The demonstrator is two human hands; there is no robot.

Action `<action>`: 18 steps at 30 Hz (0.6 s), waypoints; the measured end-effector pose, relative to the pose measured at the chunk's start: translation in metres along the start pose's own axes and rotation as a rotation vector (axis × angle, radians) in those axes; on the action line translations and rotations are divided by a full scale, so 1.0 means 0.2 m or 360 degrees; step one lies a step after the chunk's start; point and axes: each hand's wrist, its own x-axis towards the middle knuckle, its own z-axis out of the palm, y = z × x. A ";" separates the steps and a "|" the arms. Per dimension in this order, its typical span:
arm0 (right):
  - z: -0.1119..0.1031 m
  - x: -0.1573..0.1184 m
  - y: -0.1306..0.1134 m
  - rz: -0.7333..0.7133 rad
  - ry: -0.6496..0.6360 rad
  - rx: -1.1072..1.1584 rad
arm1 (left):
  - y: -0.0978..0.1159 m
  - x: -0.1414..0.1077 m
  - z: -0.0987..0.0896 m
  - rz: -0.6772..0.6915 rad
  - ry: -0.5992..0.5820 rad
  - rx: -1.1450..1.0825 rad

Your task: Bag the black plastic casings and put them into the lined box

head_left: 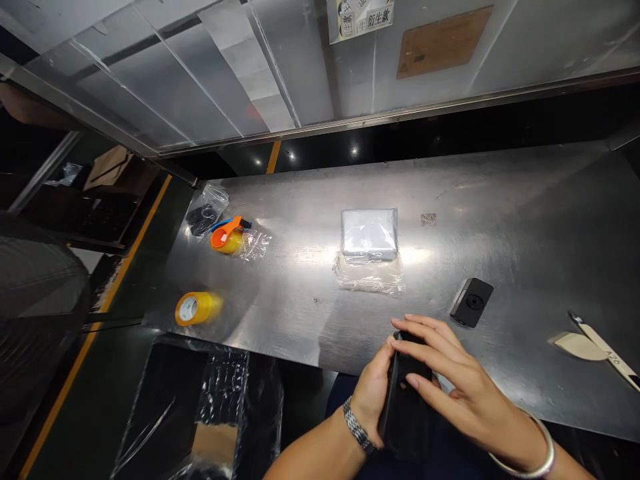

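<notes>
My left hand (373,390) is closed around the side of a black flat box-like object (407,417), held at the table's near edge. My right hand (465,383) lies over the object's upper part, fingers stretched out and apart, their tips touching it. Something pale shows beneath the right palm, too hidden to name. On the table beyond, a small black device with a round dial (473,302) lies to the right. A grey flat box in a clear plastic bag (370,235) is farther back, near the middle.
The steel table (295,280) holds a yellow tape roll (196,309), an orange tape dispenser (229,237) and a bagged dark item (205,212) at left. A cutter-like tool (607,350) and a beige piece (580,346) lie right. Black plastic-lined box (167,400) stands below left.
</notes>
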 end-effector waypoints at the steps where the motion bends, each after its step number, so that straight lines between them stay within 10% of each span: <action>1: 0.00 0.00 0.00 0.0002 -0.0018 -0.0002 | 0.00 0.00 0.00 -0.0011 -0.0021 0.0062; 18: 0.01 0.00 0.01 -0.0155 -0.0195 0.0148 | -0.01 -0.04 0.04 0.0302 0.0246 0.0335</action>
